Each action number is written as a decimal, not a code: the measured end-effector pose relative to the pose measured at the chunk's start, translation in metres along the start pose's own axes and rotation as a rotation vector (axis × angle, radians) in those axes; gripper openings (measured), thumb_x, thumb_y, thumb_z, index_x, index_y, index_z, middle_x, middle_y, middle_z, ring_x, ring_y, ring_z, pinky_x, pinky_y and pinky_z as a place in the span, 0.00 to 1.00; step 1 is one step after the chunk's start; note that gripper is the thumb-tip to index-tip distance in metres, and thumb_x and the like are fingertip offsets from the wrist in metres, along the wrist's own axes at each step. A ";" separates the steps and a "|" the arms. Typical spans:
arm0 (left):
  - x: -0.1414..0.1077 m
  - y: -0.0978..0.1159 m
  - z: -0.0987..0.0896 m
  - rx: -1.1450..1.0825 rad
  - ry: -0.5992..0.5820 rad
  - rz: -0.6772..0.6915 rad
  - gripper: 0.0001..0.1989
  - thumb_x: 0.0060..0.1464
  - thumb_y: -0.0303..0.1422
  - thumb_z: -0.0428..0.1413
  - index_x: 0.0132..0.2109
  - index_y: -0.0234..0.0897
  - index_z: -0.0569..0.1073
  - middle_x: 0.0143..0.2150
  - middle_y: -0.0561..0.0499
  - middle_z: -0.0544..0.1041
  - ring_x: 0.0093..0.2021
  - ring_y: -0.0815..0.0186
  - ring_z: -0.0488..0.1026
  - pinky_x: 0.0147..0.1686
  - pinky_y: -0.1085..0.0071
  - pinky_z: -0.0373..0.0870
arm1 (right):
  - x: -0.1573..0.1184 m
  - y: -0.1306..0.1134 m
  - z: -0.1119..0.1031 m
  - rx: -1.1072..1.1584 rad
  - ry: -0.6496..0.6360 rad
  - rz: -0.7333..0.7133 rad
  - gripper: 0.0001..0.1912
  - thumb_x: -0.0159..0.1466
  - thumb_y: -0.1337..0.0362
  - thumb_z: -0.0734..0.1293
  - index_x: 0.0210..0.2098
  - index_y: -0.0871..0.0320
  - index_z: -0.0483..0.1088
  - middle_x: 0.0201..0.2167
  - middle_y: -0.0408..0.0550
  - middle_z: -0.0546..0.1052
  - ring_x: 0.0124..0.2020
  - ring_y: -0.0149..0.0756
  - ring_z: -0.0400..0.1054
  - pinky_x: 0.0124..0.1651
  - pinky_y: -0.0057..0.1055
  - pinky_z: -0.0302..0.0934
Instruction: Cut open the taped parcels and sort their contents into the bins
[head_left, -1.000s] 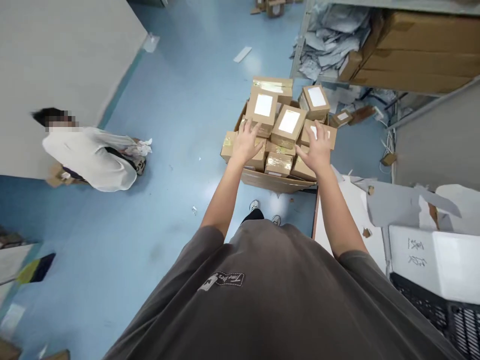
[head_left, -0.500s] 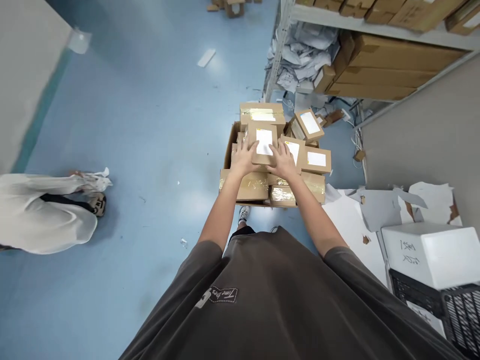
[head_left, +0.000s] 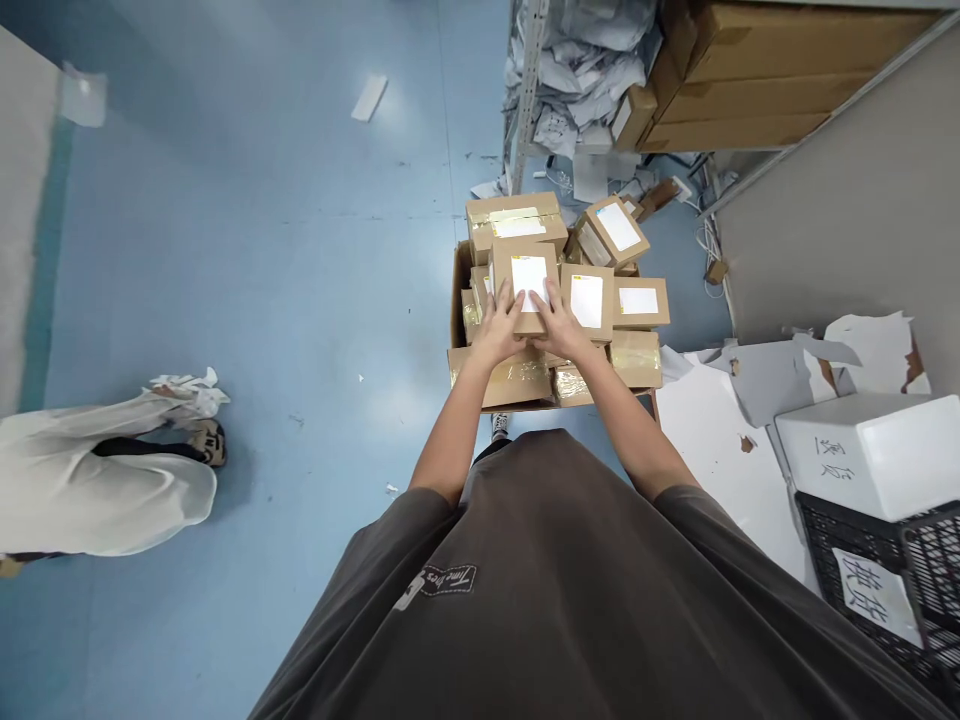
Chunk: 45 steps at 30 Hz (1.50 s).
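Note:
A small cardboard box (head_left: 535,262) with a white label lies on top of the pile, between my two hands. My left hand (head_left: 498,328) grips its near left corner, thumb on the top face. On the near right corner, my right hand (head_left: 562,327) holds in the same way, thumb beside the label. Under and around it, several taped and labelled boxes fill a large open carton (head_left: 459,292). To the right of my right hand sit a labelled box (head_left: 595,320) and another box (head_left: 651,318). A longer taped box (head_left: 517,222) lies behind.
A metal shelf (head_left: 529,95) with crumpled packaging and big cartons stands beyond the pile. To the right are white sheets (head_left: 720,440), a white foam box (head_left: 847,450) and black crates (head_left: 840,520). A person in white (head_left: 112,480) bends down at the left.
My view has shifted, and the shelf sits higher in it. My hands have drawn closer together on the small box's near corners. The person in white appears slightly lower in view.

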<state>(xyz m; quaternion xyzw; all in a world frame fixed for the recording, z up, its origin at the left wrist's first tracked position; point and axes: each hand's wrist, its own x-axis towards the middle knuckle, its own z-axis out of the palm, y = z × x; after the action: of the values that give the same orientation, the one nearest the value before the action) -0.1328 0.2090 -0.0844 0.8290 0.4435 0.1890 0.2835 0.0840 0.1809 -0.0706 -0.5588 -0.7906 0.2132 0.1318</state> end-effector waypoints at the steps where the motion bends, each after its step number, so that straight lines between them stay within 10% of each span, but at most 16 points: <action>1: -0.003 0.004 -0.005 0.010 0.007 0.028 0.61 0.59 0.36 0.72 0.87 0.50 0.44 0.89 0.43 0.39 0.87 0.34 0.35 0.81 0.29 0.52 | -0.004 -0.003 -0.002 -0.002 0.017 -0.003 0.76 0.62 0.57 0.84 0.88 0.40 0.27 0.88 0.51 0.24 0.85 0.77 0.35 0.75 0.80 0.58; 7: 0.000 0.053 -0.023 0.046 0.019 0.180 0.60 0.58 0.35 0.73 0.86 0.51 0.46 0.89 0.42 0.43 0.87 0.34 0.40 0.83 0.28 0.45 | -0.050 -0.013 -0.037 -0.070 0.168 0.076 0.75 0.64 0.56 0.83 0.87 0.37 0.24 0.88 0.45 0.23 0.86 0.76 0.32 0.79 0.82 0.48; 12: 0.036 0.127 0.015 0.004 -0.103 0.385 0.60 0.59 0.36 0.74 0.86 0.50 0.48 0.88 0.41 0.44 0.87 0.33 0.38 0.84 0.29 0.43 | -0.134 0.003 -0.084 -0.201 0.253 0.370 0.68 0.68 0.57 0.80 0.88 0.43 0.30 0.88 0.46 0.29 0.86 0.77 0.32 0.81 0.77 0.46; 19: 0.046 0.287 0.152 -0.060 -0.337 0.723 0.62 0.57 0.38 0.75 0.86 0.48 0.48 0.89 0.39 0.44 0.87 0.31 0.37 0.83 0.29 0.43 | -0.341 0.052 -0.104 -0.206 0.451 0.734 0.68 0.66 0.51 0.80 0.88 0.42 0.32 0.88 0.50 0.29 0.85 0.79 0.35 0.76 0.83 0.50; 25: -0.008 0.424 0.295 -0.110 -0.559 0.936 0.57 0.59 0.36 0.73 0.85 0.44 0.51 0.88 0.36 0.45 0.87 0.36 0.40 0.84 0.33 0.43 | -0.539 0.086 -0.080 -0.145 0.557 0.986 0.67 0.64 0.54 0.81 0.88 0.44 0.36 0.88 0.54 0.28 0.85 0.79 0.38 0.74 0.81 0.55; 29: -0.047 0.479 0.381 -0.110 -0.693 0.974 0.55 0.59 0.35 0.73 0.84 0.42 0.55 0.87 0.34 0.48 0.87 0.36 0.41 0.83 0.32 0.45 | -0.636 0.110 -0.046 -0.069 0.598 1.094 0.67 0.63 0.58 0.81 0.88 0.45 0.38 0.88 0.55 0.28 0.84 0.77 0.39 0.75 0.79 0.54; 34: -0.070 0.498 0.461 -0.073 -0.841 0.914 0.50 0.57 0.35 0.74 0.81 0.40 0.62 0.85 0.31 0.53 0.86 0.36 0.49 0.82 0.36 0.50 | -0.693 0.148 0.002 0.073 0.576 1.187 0.65 0.61 0.62 0.81 0.87 0.47 0.44 0.88 0.56 0.30 0.84 0.76 0.42 0.75 0.78 0.56; 39: -0.066 0.476 0.528 -0.055 -0.973 0.851 0.46 0.57 0.36 0.74 0.78 0.39 0.67 0.84 0.31 0.56 0.85 0.39 0.53 0.81 0.36 0.53 | -0.694 0.190 0.056 0.212 0.564 1.291 0.57 0.61 0.66 0.79 0.84 0.51 0.54 0.88 0.60 0.35 0.84 0.72 0.45 0.78 0.75 0.52; 45: -0.052 0.436 0.569 -0.103 -1.092 0.786 0.49 0.56 0.35 0.73 0.80 0.37 0.63 0.86 0.30 0.51 0.86 0.41 0.49 0.82 0.39 0.52 | -0.684 0.204 0.097 0.251 0.599 1.424 0.52 0.61 0.68 0.75 0.82 0.53 0.59 0.88 0.59 0.43 0.86 0.67 0.38 0.80 0.75 0.46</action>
<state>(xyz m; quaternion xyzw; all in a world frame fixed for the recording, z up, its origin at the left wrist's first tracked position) 0.4345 -0.2008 -0.2462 0.8908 -0.1078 -0.1470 0.4163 0.4425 -0.4220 -0.2337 -0.9460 -0.1427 0.1744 0.2331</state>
